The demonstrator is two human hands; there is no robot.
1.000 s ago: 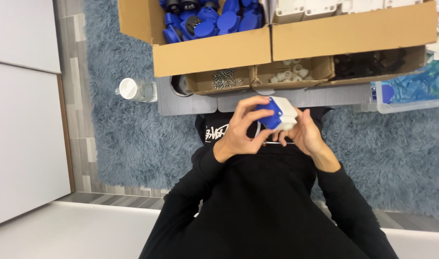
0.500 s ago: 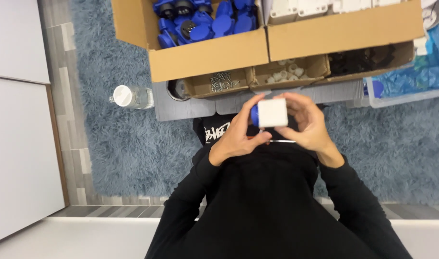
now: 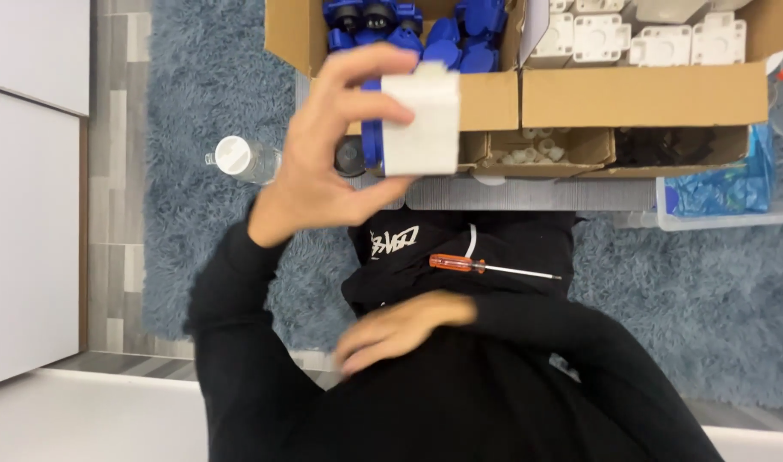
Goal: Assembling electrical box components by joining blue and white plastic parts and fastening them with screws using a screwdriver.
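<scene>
A shaggy grey-blue rug [image 3: 212, 94] covers most of the floor, running from the far edge down both sides of the scene. Along its left side lies a strip of grey wood-look flooring [image 3: 113, 214] in mixed pale and dark planks, which also shows in a thin band at the near edge of the rug. Further left stands a white flat-fronted cabinet [image 3: 28, 171] with a dark seam across its face. A pale, smooth surface [image 3: 83, 419] fills the near left corner. The light is even and soft, with only faint shadows on the rug.
</scene>
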